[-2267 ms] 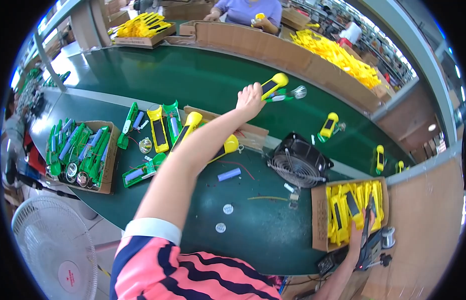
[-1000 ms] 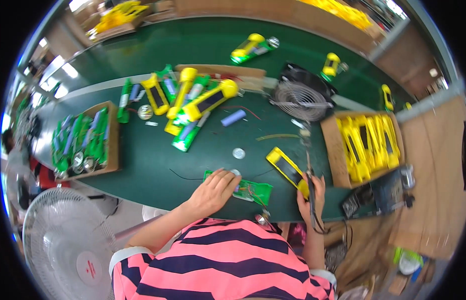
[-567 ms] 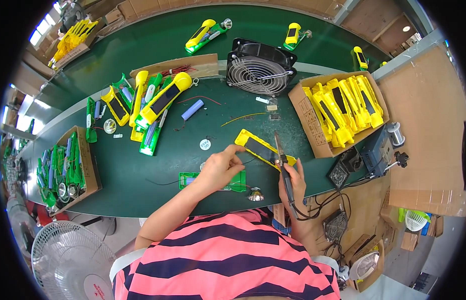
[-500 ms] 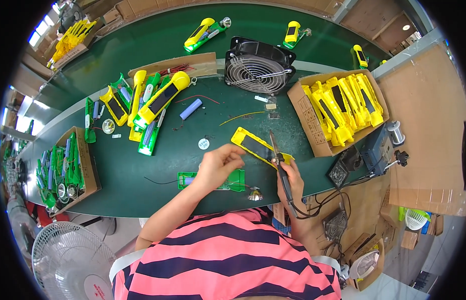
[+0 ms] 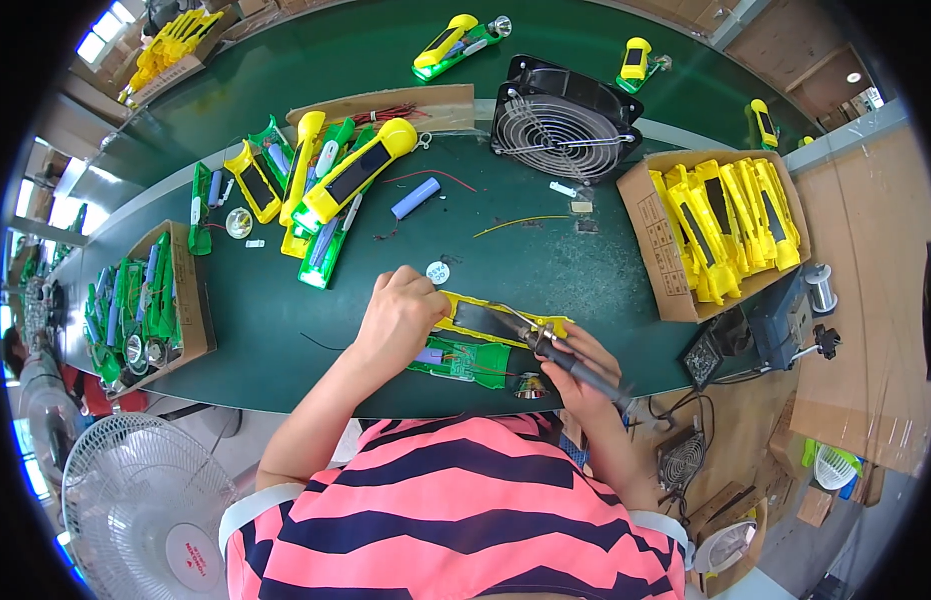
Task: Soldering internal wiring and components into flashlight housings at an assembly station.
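Observation:
My left hand (image 5: 401, 315) is closed at the left end of a yellow torch casing (image 5: 468, 318), a long shell with a dark panel inside. My right hand (image 5: 583, 368) grips a soldering iron (image 5: 586, 372) by its dark handle, its fingers also against the casing's right end. The iron's metal tip points left, over the inside of the casing. Just below lies a green torch housing (image 5: 486, 364) with a purple battery cell and thin wires, partly covered by my left hand. A shiny reflector (image 5: 530, 386) sits by its right end. A round white sticker (image 5: 439, 272) lies above my left hand.
A carton of yellow casings (image 5: 654, 240) stands right, beside a blue soldering station (image 5: 781, 310) and a solder spool (image 5: 820, 288). Left are a carton of green housings (image 5: 198, 310) and piled torches (image 5: 361, 180). A black fan (image 5: 561, 125) and a loose battery cell (image 5: 416, 198) are farther back.
The casing has come nearer and lies flatter, and my left hand has moved to its left end. The soldering iron has swung from pointing away to pointing left. The whole view has shifted slightly.

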`<state>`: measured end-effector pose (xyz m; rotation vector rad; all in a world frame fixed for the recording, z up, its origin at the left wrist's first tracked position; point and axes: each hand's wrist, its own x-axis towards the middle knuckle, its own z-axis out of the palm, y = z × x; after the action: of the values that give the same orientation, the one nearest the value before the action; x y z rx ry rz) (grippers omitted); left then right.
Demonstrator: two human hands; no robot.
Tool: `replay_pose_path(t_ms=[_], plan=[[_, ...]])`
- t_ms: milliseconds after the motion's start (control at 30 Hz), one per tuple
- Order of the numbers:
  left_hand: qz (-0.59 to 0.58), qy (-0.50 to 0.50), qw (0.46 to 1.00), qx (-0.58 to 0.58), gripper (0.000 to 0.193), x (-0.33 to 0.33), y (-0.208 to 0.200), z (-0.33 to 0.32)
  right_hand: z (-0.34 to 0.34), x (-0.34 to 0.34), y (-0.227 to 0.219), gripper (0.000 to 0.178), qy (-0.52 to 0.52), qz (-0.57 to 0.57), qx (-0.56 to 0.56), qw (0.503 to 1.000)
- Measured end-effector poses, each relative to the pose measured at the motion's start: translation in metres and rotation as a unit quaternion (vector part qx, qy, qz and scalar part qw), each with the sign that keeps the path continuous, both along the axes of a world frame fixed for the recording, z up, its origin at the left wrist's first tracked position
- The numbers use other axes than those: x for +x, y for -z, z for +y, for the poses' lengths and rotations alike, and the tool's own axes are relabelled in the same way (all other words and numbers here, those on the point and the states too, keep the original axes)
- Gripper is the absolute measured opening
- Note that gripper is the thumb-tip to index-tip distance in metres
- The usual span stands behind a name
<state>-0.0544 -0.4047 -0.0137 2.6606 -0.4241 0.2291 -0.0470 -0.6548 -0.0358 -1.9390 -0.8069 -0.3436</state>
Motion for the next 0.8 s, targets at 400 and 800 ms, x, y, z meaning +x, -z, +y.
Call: replay_pose_path(t_ms=[400,800], plan=[[0.133,0.036,0.99,0.032,0.007,0.013,-0.005,-0.007,0.03,0.006,0.006,0.012,0.071,0.479,0.285,0.828],[0.111,0.026,0.992,0.055,0.006,0.012,0.0,-0.011,0.03,0.004,0.008,0.014,0.054,0.473,0.272,0.837]])
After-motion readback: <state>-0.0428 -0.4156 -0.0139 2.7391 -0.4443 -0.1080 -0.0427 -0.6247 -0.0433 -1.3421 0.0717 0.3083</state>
